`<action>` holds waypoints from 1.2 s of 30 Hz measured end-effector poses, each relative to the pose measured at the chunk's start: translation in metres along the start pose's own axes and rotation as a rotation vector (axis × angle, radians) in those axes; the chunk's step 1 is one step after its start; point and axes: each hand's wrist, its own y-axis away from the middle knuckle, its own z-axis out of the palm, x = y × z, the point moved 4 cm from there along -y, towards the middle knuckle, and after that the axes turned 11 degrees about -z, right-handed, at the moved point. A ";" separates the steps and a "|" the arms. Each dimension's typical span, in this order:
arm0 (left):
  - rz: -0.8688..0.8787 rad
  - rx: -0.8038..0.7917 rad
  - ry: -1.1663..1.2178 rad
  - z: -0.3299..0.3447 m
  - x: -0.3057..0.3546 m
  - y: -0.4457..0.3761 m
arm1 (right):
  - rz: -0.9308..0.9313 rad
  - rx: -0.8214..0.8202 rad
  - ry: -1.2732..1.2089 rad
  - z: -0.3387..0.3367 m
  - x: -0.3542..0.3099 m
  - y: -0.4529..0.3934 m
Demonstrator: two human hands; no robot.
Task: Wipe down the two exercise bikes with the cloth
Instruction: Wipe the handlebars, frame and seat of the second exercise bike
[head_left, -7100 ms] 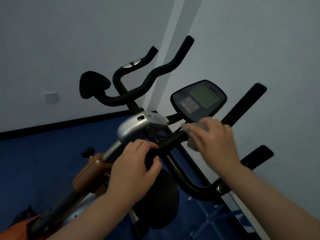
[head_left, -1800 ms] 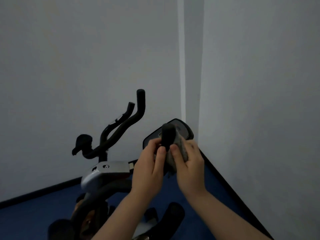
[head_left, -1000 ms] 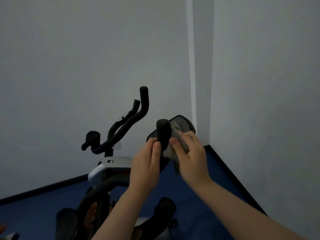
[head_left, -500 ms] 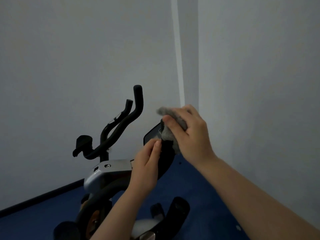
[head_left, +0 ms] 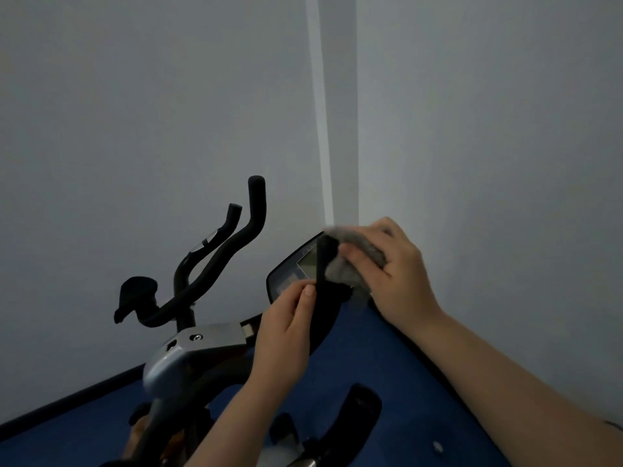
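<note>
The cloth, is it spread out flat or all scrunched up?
Scrunched up: the grey cloth is bunched in the right hand around the handlebar tip.

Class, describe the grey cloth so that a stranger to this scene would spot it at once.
Find the room corner where the two pale walls meet; just below it sits the bike's black console. The cloth is the fuzzy grey wad gripped by the right hand over a black handlebar tip, the only soft, pale thing there.

Two plain grey-white walls [head_left: 135, 112] meet in a corner just right of frame centre, w/ a paler vertical strip [head_left: 320, 129] along it. Blue floor [head_left: 387, 365] across the bottom, dark skirting [head_left: 67, 404] at wall base, lower left. Dim, even light.
</note>
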 end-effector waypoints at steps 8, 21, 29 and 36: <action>0.005 -0.008 0.045 0.000 0.000 0.002 | -0.069 -0.018 0.045 0.014 -0.015 -0.002; 0.029 0.010 0.027 0.001 0.002 0.004 | 0.256 0.216 -0.153 0.012 0.010 0.020; 0.001 0.157 -0.036 -0.004 -0.002 0.005 | 0.384 0.167 -0.274 0.046 0.007 0.075; -0.059 0.259 -0.016 -0.006 -0.004 0.008 | 0.400 0.268 -0.362 0.039 -0.003 0.050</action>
